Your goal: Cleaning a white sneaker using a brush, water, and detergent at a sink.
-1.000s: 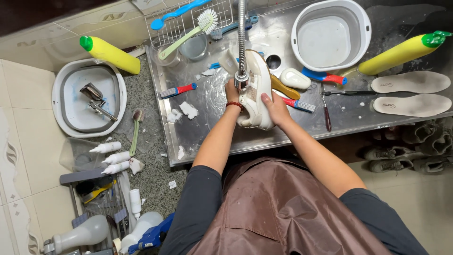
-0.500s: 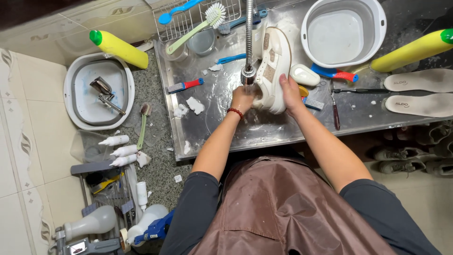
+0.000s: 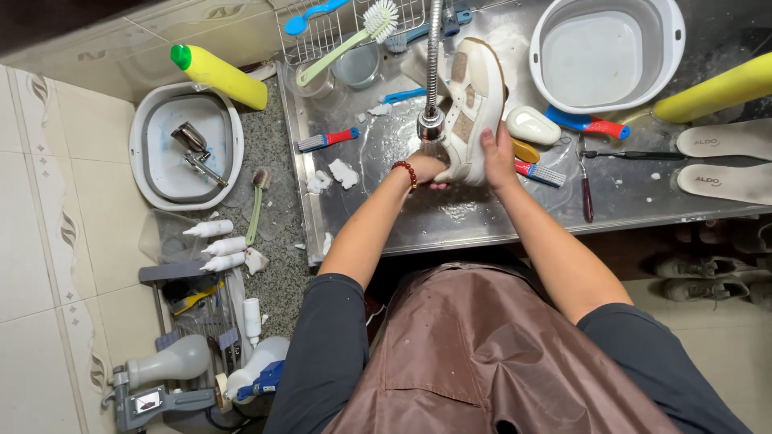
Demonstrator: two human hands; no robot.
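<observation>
1. We hold the white sneaker (image 3: 470, 108) under the tap head (image 3: 432, 124), over the wet steel surface (image 3: 482, 217), so that water runs onto it.
2. Our right hand (image 3: 498, 153) grasps its heel side; our left hand (image 3: 425, 167) presses the other side, its grip partly hidden.
3. The shoe is cream with tan patches, lying tilted on its side.

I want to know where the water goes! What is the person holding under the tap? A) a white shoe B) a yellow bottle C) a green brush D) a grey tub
A: both the left hand and the right hand grip the white shoe beside the tap's nozzle.
</observation>
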